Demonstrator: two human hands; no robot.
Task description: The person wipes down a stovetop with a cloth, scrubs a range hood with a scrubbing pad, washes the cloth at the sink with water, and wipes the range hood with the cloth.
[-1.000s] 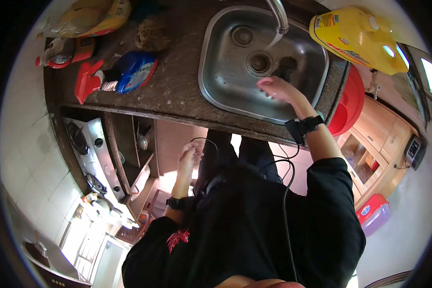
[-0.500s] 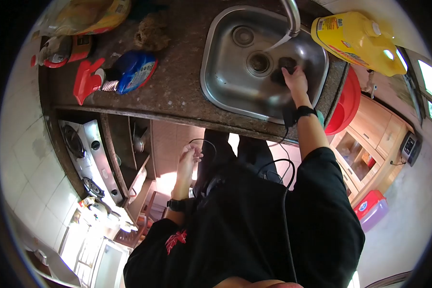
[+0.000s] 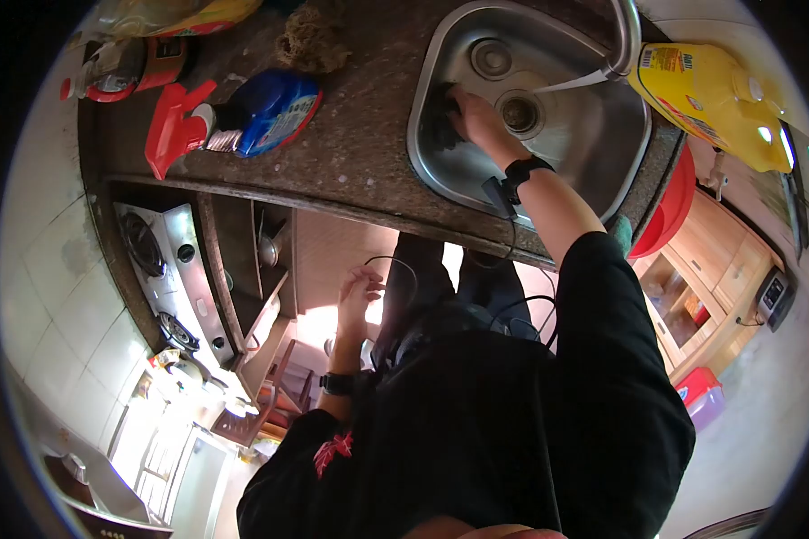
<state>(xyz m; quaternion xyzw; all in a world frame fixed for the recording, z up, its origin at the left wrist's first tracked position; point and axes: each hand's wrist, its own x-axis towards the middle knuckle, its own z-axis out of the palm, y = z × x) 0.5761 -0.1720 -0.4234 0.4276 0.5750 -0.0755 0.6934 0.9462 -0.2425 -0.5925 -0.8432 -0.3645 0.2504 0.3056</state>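
Right hand (image 3: 478, 117) in the sink (image 3: 593, 144), fingers closed about a dark pad (image 3: 440, 110) at the basin's left wall; the pad is partly covered by the fingers, so its full outline cannot be told. Half a second earlier the same hand and pad lay on the other side of the drain (image 3: 519, 113), toward the basin's right wall; both have since crossed to the left. The change brings the pad to a different part of the metal, and, as a judgement, the work in hand is now centred on this left side, with the pad apparently pressed against the wall. Water (image 3: 569, 83) runs from the faucet (image 3: 623, 40) toward the drain, well apart from the pad. Left hand (image 3: 360, 286) apart from the right, below the front edge of the surface (image 3: 368, 135), its position little altered; its fingers are loosely bent beside a thin black cable (image 3: 394, 259), and whether they grip it cannot be told. To the left on the surface: a blue spray bottle (image 3: 279, 112) with a red trigger head, lying on its side, and a brown fibrous clump (image 3: 313, 40) behind it. To the right: a yellow jug (image 3: 706, 99) beside the sink's rim, with a red tub (image 3: 672, 216) beyond the surface's edge.
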